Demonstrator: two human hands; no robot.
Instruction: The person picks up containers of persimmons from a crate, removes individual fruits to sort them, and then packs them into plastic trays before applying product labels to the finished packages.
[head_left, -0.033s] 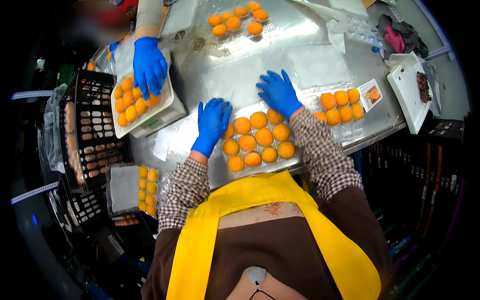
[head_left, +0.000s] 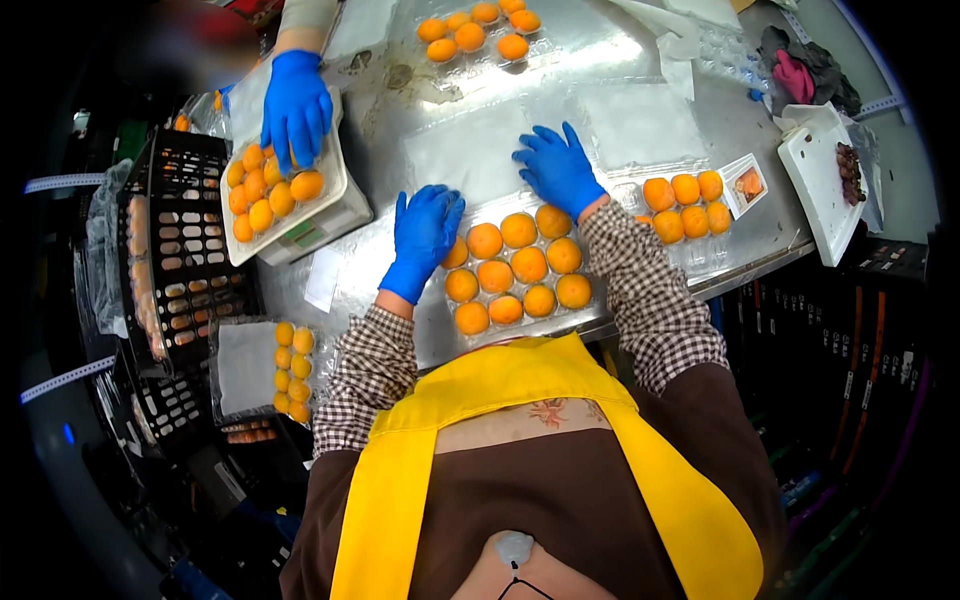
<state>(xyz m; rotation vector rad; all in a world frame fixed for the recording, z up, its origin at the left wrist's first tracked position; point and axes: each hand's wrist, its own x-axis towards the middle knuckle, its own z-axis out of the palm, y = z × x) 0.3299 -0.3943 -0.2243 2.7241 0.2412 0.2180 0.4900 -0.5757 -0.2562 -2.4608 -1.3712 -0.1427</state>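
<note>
Fruit tray (head_left: 507,253), long axis crosswise, slightly aslant

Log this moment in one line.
left hand: left side of clear tray; right hand: spread, far right corner; orange fruit: inside tray

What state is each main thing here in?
Left hand: blue-gloved, open, fingers extended
Right hand: blue-gloved, open, fingers spread
Central clear tray: filled with orange fruit
Co-worker's hand: blue-gloved, over the white box
White box: open at the top, holding orange fruit
Black crate: slotted, contents unclear
White tray: holding dark, grape-like fruit
Metal table: stained in places
Yellow apron: worn
</note>
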